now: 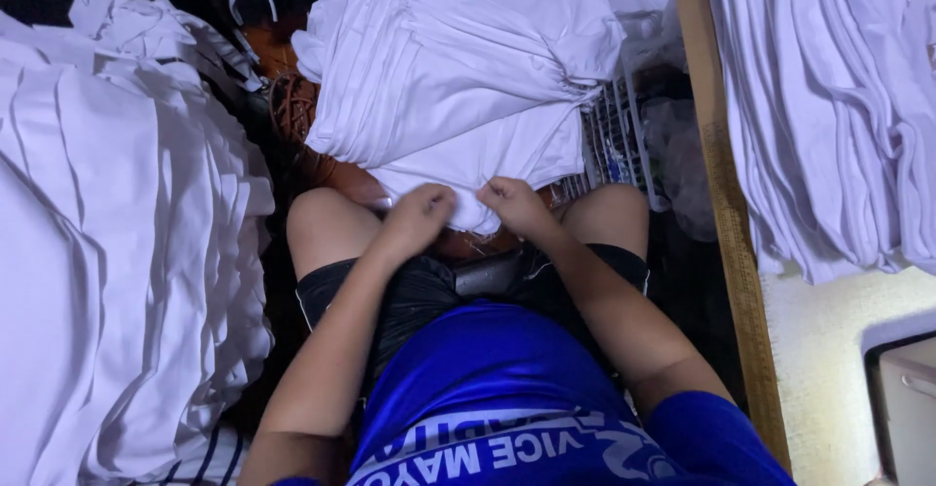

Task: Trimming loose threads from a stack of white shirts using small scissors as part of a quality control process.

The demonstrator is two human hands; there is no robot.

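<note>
White folded garment (468, 169), the lowest in a tall stack of folded white cloth (448, 57), hangs over the seated person's knees, and both hands work at its near edge. The left hand (421, 215) is curled in a loose fist with the hem pinched under its fingers; the right hand (515, 203) is likewise closed on the same edge, just beside the left, so the two nearly touch. Judging by how things lie, much is already done: the stack in front is high, another heap of white garments (117, 252) fills the left side, and more white pieces (829, 106) drape over a wooden ledge (726, 213) on the right. Whether any pieces remain cannot be told. A plastic basket (614, 140) shows beneath the stack.
</note>
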